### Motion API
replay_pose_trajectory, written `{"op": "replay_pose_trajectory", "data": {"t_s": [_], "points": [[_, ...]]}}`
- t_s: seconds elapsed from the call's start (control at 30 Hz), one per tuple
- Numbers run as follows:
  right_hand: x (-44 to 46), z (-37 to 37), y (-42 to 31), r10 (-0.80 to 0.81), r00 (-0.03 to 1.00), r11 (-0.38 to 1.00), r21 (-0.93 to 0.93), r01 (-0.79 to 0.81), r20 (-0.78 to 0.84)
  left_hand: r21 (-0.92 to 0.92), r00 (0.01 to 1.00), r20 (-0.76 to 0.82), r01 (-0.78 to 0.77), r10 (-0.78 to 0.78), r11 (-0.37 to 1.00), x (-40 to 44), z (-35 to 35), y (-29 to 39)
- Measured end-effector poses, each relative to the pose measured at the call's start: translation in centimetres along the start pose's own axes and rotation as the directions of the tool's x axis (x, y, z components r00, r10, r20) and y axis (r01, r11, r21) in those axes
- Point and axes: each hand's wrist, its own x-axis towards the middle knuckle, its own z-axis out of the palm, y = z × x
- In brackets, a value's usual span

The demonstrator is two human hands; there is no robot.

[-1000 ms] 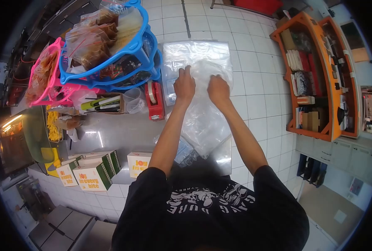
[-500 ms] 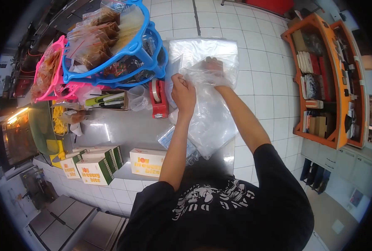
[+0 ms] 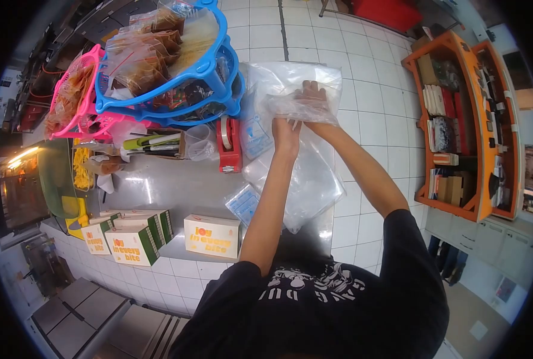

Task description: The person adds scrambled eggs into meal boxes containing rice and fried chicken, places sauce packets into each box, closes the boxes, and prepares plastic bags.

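Observation:
A clear plastic bag [image 3: 308,179] hangs toward my body, its upper edge bunched in a folded band across both hands. My left hand [image 3: 285,133] is at the left end of this band, its fingers closed on the film and partly covered by it. Beyond the band, my right hand [image 3: 313,93] shows its fingers stretched out and slightly apart; the film crosses its palm and wrist. Under and behind the hands lies a flat stack of clear plastic bags [image 3: 329,73] on the metal table [image 3: 182,188]. A blue-printed plastic packet [image 3: 242,203] sits left of the bag.
A red tape dispenser [image 3: 229,146] stands left of my hands, beside clear plastic cups [image 3: 199,143]. Blue baskets [image 3: 218,72] and a pink basket [image 3: 78,90] hold packets. White printed boxes [image 3: 211,235] line the near edge. An orange shelf [image 3: 485,131] stands at right.
My left hand has moved right and its fist has gone under the film. The bag's edge is now gathered in a band, and my right fingers reach out beyond it.

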Motion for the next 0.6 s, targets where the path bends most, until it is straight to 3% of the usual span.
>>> {"op": "replay_pose_trajectory", "data": {"t_s": [0.13,0.2,0.23,0.3,0.33,0.4,0.53,0.6], "points": [[0.2,-0.5,0.1,-0.017,1.0,0.994,0.106,0.017,0.005,-0.205,0.988,0.13,0.114,-0.088,0.972,2.2,-1.1,-1.3],[0.2,-1.5,0.2,0.043,0.989,0.948,0.308,-0.085,0.141,-0.262,0.912,0.41,0.089,0.027,0.961,4.3,-1.5,-2.4],[-0.1,-1.7,0.1,0.047,0.988,0.949,0.304,-0.089,0.145,-0.264,0.911,0.412,0.095,0.023,0.96,5.1,-1.3,-3.1],[-0.3,-1.0,0.5,0.171,0.985,0.882,0.44,-0.17,0.036,-0.267,0.981,0.19,0.021,0.032,0.964,6.4,0.0,-3.7],[-0.2,-0.7,0.7,0.214,0.977,0.854,0.486,-0.188,0.001,-0.266,0.981,0.193,0.022,0.031,0.964,6.8,0.3,-3.8],[0.2,2.3,1.3,0.215,0.977,0.874,0.446,-0.193,0.001,-0.274,0.988,0.022,-0.142,0.154,0.951,6.5,1.7,-2.9],[1.1,3.2,2.0,0.234,0.97,0.925,0.323,-0.202,-0.062,-0.203,0.974,-0.04,-0.228,0.225,0.952,4.8,1.8,-1.7],[2.6,6.8,1.9,0.253,0.953,0.951,0.225,-0.213,-0.169,0.014,0.916,0.046,-0.4,0.399,0.917,6.7,0.0,-3.6]]}}
